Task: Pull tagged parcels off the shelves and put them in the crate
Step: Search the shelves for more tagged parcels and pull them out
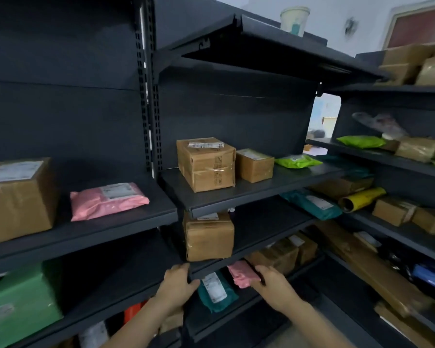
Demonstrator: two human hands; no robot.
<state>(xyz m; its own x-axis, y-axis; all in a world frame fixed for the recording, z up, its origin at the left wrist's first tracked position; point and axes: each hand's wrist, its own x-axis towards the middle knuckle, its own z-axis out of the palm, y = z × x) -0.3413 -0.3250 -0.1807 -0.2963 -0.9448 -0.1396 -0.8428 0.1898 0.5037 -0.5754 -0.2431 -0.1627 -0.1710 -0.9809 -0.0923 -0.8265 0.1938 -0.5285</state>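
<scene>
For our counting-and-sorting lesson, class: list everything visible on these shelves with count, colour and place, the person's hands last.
shelving: several bays, dark grey, across the view
cardboard boxes: at least ten, brown, on most shelves
upper pink mailer: one, pink, left shelf beside a box
lower pink mailer: one, pink, low shelf, in the right hand
lime mailers: at least two, lime green, middle shelf and right shelving
teal mailers: at least two, teal, below the middle shelf
green box: one, green, lower left
yellow tube: one, yellow, right shelving
paper cup: one, whitish, atop the shelving
left hand: one, at the low shelf's front edge, grip unclear
right hand: one, grips the lower pink mailer
</scene>
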